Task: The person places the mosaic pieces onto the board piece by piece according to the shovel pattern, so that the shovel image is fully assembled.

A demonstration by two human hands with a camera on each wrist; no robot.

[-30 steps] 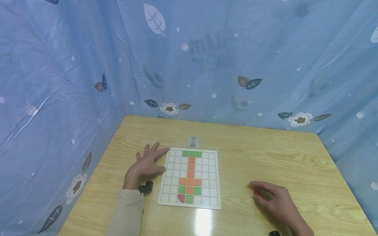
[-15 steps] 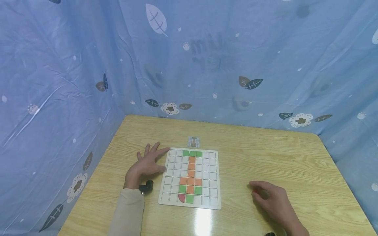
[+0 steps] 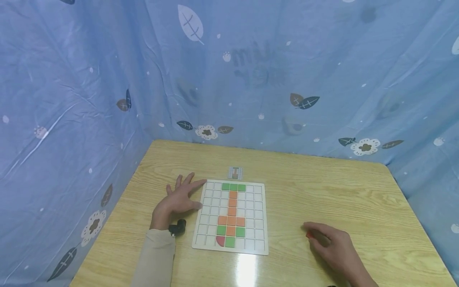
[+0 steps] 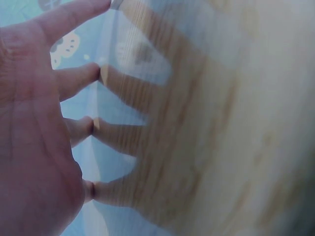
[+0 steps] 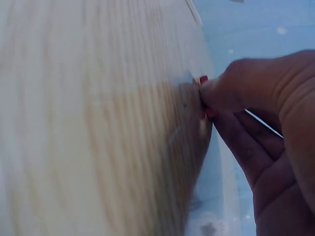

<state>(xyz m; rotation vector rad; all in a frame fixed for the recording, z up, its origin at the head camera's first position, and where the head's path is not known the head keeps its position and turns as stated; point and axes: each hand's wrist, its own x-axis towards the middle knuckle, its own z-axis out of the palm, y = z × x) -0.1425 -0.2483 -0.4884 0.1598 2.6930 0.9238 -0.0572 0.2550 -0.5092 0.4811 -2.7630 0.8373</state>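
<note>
My right hand (image 3: 335,245) is low over the table, well to the right of the white grid board (image 3: 258,207). Between its thumb and fingers it pinches a small red tile (image 5: 210,112), mostly hidden by the fingertips. My left hand (image 3: 177,199) rests on the table with fingers spread; its index fingertip and thumb touch the board's left edge. In the left wrist view its fingertips press the tabletop. On the board lie green tiles (image 3: 234,187) in the top row, a column of orange tiles (image 3: 232,211), and a red rounded tile (image 3: 220,240) at bottom left.
Just behind the board lies a small pattern card (image 3: 235,172). Blue printed curtains (image 3: 251,79) hang beyond the wooden table (image 3: 322,183) at the back and sides. A black wrist device (image 3: 178,227) sits at the left sleeve.
My right hand shifts only slightly, and the red tile stays between its fingertips. The left hand and the tiles on the board stay as they were.
</note>
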